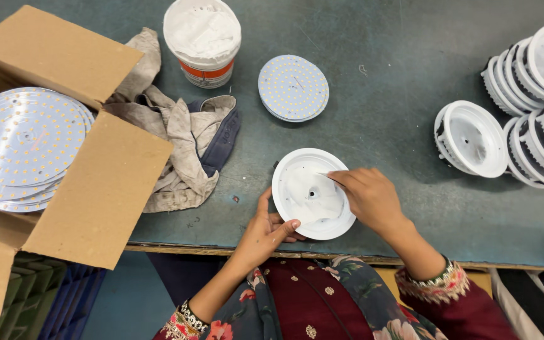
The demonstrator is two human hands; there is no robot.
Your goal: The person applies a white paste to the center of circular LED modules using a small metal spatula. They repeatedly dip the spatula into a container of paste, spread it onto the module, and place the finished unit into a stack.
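White round housing (313, 193) lies face up at the near edge of the grey tabletop (385, 126), its inside smeared with white paste. Left hand (266, 230) grips its near rim, thumb on top. Right hand (368, 195) hovers over the housing, fingers pinched on a thin stick whose tip touches the paste. Beyond it lies a small stack of LED discs (293, 87), and farther back a tub (202, 39) of white paste. A crumpled rag (181, 141) lies to the left, beside a cardboard box (89, 182) holding more discs. More housings (524, 113) are piled at the right.
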